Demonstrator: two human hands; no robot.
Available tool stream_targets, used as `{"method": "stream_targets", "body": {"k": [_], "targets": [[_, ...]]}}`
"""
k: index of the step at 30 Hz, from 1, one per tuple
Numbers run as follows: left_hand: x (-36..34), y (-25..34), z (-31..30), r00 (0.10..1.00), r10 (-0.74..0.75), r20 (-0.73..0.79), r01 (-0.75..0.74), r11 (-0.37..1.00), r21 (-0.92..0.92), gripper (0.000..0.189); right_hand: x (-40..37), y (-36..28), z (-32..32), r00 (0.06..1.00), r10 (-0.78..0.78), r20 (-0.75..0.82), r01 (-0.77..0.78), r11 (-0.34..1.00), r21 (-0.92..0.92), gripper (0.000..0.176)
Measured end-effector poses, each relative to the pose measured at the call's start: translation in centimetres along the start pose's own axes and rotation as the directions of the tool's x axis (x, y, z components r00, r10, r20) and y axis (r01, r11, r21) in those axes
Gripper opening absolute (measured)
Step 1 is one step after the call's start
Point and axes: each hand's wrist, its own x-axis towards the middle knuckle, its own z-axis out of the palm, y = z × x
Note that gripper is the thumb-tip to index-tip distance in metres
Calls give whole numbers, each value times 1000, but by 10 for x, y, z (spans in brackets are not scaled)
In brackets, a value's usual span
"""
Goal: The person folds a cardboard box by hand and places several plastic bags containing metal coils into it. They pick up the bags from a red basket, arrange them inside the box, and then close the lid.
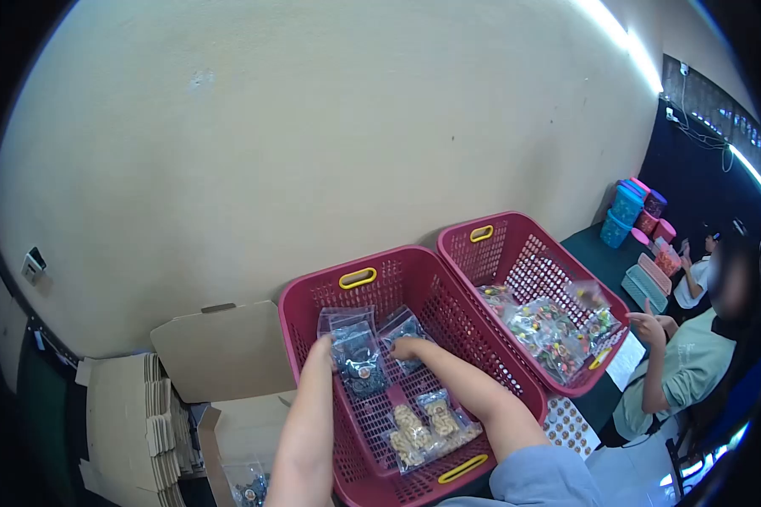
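Observation:
Both of my hands reach into a maroon plastic basket (473,372) with yellow handles. My left hand (325,348) is closed on the left edge of a clear zip bag (359,359) of dark blue-grey pieces, with other bag tops behind it. To its right, my right hand (406,349) is closed on a second bag of dark pieces (402,325); its fingertips are partly hidden. Nearer to me in the same basket lie clear bags of cream-coloured pieces (423,429).
A second maroon basket (503,228) holds many small bags of colourful pieces (545,329). At left are an open carton (220,355) and stacked flat cardboard (127,422). A sheet of round stickers (572,427) lies at right. A person in a green shirt (693,363) sits beyond.

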Motion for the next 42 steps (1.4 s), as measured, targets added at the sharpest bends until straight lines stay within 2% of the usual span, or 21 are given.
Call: {"method": "stream_targets", "body": {"k": [2,6,7,9,10,11,13,14,16,17,19,20,21,23,25,27,29,31,35,36,42], "targets": [[93,-56,-14,1000,-11,1,11,1000,-29,52,15,1,13,1000,1,3,-1,999,-40,43],[220,-160,-35,998,-56,17,57,992,-112,31,38,0,58,997,-73,-21,76,974,213,45],[184,-117,-10,998,-66,11,67,990,-121,31,44,-1,69,990,-99,-99,124,951,285,43],[22,-81,6,981,-172,-89,187,959,213,45,51,-7,67,998,-61,-18,63,891,449,38],[45,-91,-6,988,-113,102,94,980,175,41,51,-12,66,998,-30,57,-10,802,598,35],[28,-84,5,989,-125,75,110,977,180,36,66,-7,80,993,-97,60,13,614,789,27],[27,-75,21,983,-111,-143,153,932,327,35,50,-17,64,993,-115,-3,55,452,891,25],[36,-76,21,983,-112,-143,153,933,326,35,46,-22,53,990,-110,-89,137,598,790,18],[59,-78,21,999,-22,-36,32,958,285,35,35,-26,35,900,-190,-392,406,693,596,10],[55,-76,20,999,-22,-36,32,958,285,35,31,-26,24,886,-199,-419,431,690,582,9],[5,-46,30,972,166,168,-207,942,265,38,10,-31,-5,845,-153,-512,466,678,567,14],[21,-48,33,983,177,42,-182,949,256,38,-17,-44,-29,906,-16,-422,348,594,725,17],[38,-48,38,979,187,-84,-162,956,243,37,-16,-42,-33,844,-35,-535,486,469,737,18],[-52,-13,46,932,312,182,-341,926,159,46,-55,-56,-65,840,70,-537,443,481,756,24],[-128,17,45,901,336,273,-385,911,148,50,-70,-56,-78,706,55,-707,598,488,635,23],[-151,27,38,834,340,435,-391,920,31,51,-122,-85,-95,842,95,-530,531,20,847,23],[-223,32,28,798,371,476,-394,918,-55,44,-168,-112,-101,863,69,-501,506,-112,855,26],[-270,27,14,692,531,489,-491,843,-221,41,-202,-140,-95,827,31,-561,561,-85,823,31],[-315,-10,-44,582,664,469,-629,733,-258,39,-274,-208,-67,780,-105,-617,626,103,773,51],[-328,-21,-61,583,663,469,-629,735,-256,39,-300,-230,-65,826,-98,-555,563,185,805,54],[-398,-81,-154,674,702,230,-697,707,-120,40,-319,-314,15,785,-139,-604,617,93,781,61]]}}
